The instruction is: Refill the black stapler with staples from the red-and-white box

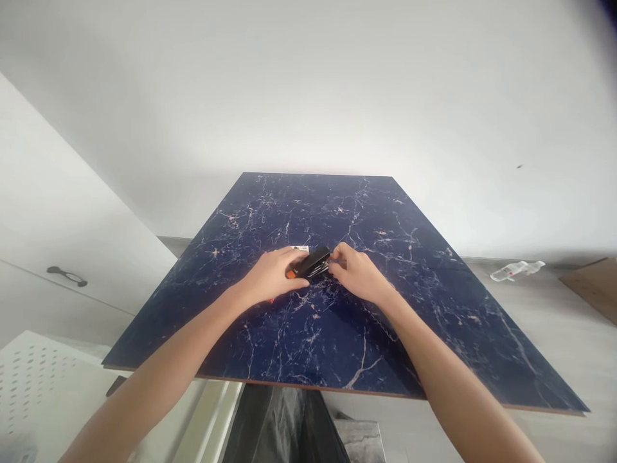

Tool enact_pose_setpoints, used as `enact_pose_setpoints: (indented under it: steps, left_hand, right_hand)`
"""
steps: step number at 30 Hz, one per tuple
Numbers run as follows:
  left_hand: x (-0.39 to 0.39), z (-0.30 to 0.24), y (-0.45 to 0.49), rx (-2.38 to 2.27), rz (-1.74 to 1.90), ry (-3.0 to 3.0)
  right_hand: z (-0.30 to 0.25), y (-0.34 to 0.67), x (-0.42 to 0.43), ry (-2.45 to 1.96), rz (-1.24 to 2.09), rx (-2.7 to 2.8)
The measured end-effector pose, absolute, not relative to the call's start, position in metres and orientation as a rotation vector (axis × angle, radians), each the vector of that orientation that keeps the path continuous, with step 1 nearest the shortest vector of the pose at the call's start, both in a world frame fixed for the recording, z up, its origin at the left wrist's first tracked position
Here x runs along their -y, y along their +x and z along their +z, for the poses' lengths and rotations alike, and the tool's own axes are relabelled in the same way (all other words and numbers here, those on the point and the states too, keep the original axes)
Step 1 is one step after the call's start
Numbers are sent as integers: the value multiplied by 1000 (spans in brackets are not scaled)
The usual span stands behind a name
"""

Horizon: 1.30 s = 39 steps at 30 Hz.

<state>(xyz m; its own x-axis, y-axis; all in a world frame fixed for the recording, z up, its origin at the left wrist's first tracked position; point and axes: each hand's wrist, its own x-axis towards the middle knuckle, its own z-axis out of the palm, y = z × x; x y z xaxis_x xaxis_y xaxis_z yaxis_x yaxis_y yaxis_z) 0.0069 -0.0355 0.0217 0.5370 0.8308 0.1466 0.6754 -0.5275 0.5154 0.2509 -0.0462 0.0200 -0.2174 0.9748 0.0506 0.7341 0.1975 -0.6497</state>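
A black stapler (313,262) with an orange end lies near the middle of a dark blue marbled table top (337,321). My left hand (274,273) is closed over its left, orange end. My right hand (354,270) pinches at the stapler's right end, fingers pressed together on something small and metallic I cannot make out. A small white card or box (299,248) peeks out just behind the stapler. A bit of red shows under my left wrist.
A white cabinet with a dark handle (67,276) stands at the left. A white perforated panel (29,379) is at the lower left. A clear plastic bottle (515,270) lies on the grey floor at the right, near brown cardboard (595,289).
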Motion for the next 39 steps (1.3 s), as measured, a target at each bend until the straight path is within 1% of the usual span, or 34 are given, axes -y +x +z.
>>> enact_pose_setpoints:
  steps: [4,6,8,10,12,18,23,26,30,35,39]
  left_hand:
    - [40,42,-5,-1053,355,2179]
    - [34,55,-26,-1078,232,2170]
    - [28,65,-47,-1126,23,2171]
    - [24,68,-60,-1174,-172,2155]
    - [23,65,-63,-1212,-254,2190]
    - [26,52,-47,-1275,-181,2341]
    - [29,57,-45,-1259,-125,2373]
    - [30,65,-47,-1249,31,2356]
    - [25,67,-51,-1408,303,2342]
    - [20,54,-45,-1306,212,2290]
    - [20,48,-42,-1295,229,2284]
  right_hand:
    - [15,254,43,-1547,768,1932]
    - [12,255,42,-1539,790,1918]
    - [10,254,42,-1542,815,1940]
    - [8,252,43,-1553,832,1967]
    - [8,250,44,-1567,836,1984]
    - [12,246,48,-1575,836,2051]
    - [17,243,50,-1555,815,2098]
    - [18,243,51,-1539,807,2120]
    - [17,245,50,-1517,798,2136]
    - [14,246,49,-1504,794,2137]
    - [14,246,49,-1494,783,2145]
